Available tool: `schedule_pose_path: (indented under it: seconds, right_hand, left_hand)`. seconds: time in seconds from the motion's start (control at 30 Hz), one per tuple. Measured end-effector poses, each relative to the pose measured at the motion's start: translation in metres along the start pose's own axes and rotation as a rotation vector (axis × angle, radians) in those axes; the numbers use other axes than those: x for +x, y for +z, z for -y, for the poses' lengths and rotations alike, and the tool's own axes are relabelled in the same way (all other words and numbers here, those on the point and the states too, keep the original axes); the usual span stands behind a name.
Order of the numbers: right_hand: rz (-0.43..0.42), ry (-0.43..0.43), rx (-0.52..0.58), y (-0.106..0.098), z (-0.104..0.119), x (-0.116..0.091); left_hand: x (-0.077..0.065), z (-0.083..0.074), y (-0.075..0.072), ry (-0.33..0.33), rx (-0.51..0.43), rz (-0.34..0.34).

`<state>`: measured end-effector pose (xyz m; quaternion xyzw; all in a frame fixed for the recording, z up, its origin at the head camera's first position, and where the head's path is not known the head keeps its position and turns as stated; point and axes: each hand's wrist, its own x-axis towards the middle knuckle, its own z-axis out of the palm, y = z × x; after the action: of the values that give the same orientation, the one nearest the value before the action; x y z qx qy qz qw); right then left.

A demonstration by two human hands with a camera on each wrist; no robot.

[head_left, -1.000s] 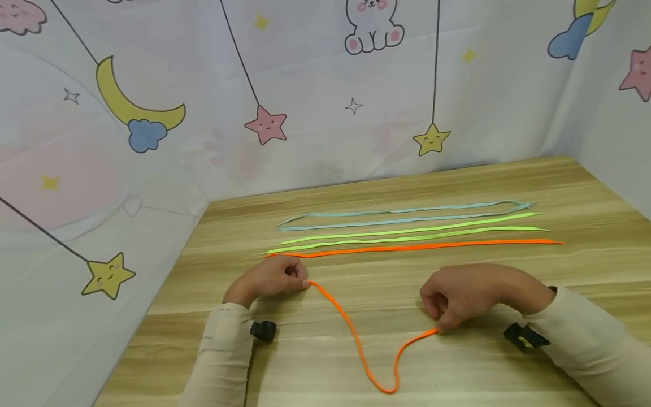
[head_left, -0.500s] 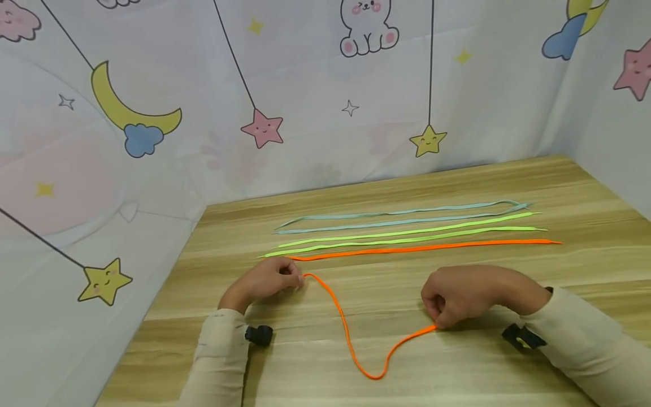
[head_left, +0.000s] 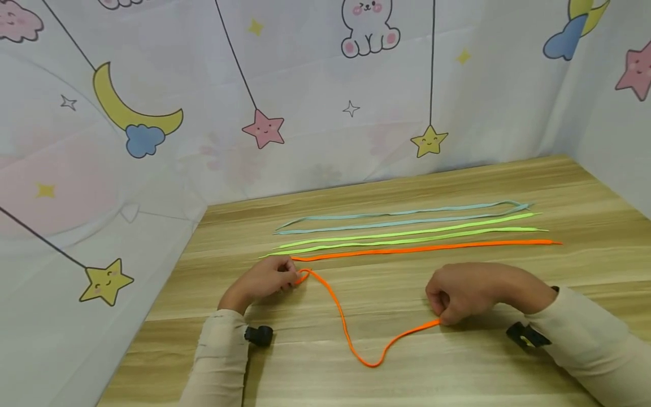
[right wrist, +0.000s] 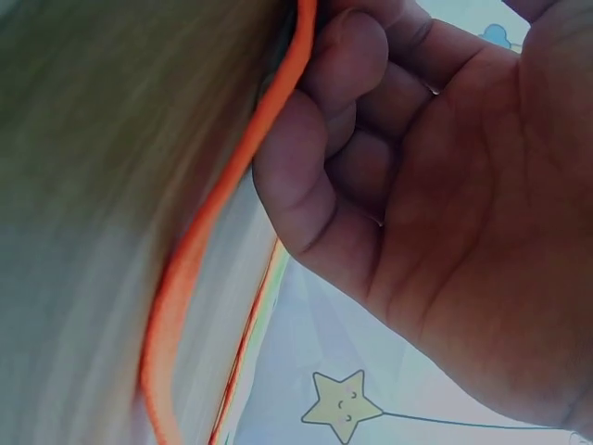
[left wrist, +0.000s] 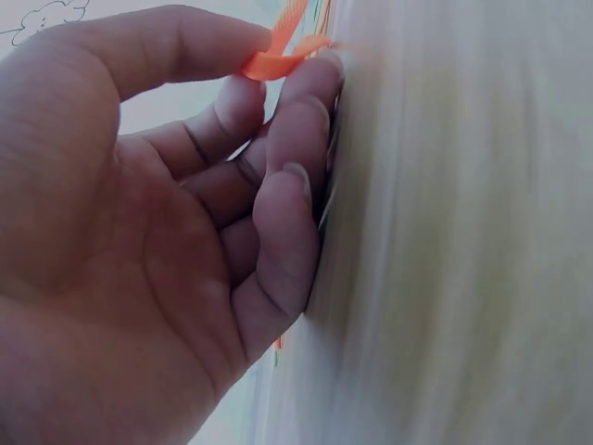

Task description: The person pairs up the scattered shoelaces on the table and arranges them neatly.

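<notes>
An orange shoelace [head_left: 347, 333] sags toward me in a curve on the table between my two hands. My left hand [head_left: 261, 278] pinches it near one end; in the left wrist view a small loop of the lace [left wrist: 278, 63] bends at the thumb and index fingertips. My right hand [head_left: 470, 292] holds the other end between thumb and fingers, low over the wood. From the right wrist view, the lace [right wrist: 199, 232] runs along the tabletop past the curled fingers. A second orange shoelace [head_left: 427, 247] lies nearly straight just beyond my hands, its left tip hidden by the left hand.
Two yellow-green shoelaces [head_left: 407, 232] lie behind the straight orange one, roughly parallel. Farther back are light blue laces [head_left: 386, 213], meeting at the right. A printed fabric curtain [head_left: 315, 79] stands along the back of the wooden table [head_left: 213, 350].
The held lace's sag has become shallower and moved away from me. My left hand has shifted slightly left, and a small loop now shows at its fingertips. The right hand has barely moved.
</notes>
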<state>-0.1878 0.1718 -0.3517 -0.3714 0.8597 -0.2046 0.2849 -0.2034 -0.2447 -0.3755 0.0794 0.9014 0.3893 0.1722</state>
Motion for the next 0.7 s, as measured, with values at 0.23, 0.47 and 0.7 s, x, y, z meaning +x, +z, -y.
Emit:
schedule_pose_path:
  seconds: [0.23,0.47,0.7]
  right_hand:
    - [0.002,-0.042,-0.010,0.000,-0.002,0.000]
    - [-0.012,-0.095,-0.001,0.000,-0.008,0.000]
    - [-0.074,-0.154,0.035,-0.005,-0.014,-0.001]
  left_hand:
    - [-0.001,0.006,-0.004,0.003,-0.127,-0.006]
    - [-0.002,0.011,-0.005,0.013,-0.197,-0.036]
    - [-0.003,0.010,-0.007,0.067,-0.176,-0.113]
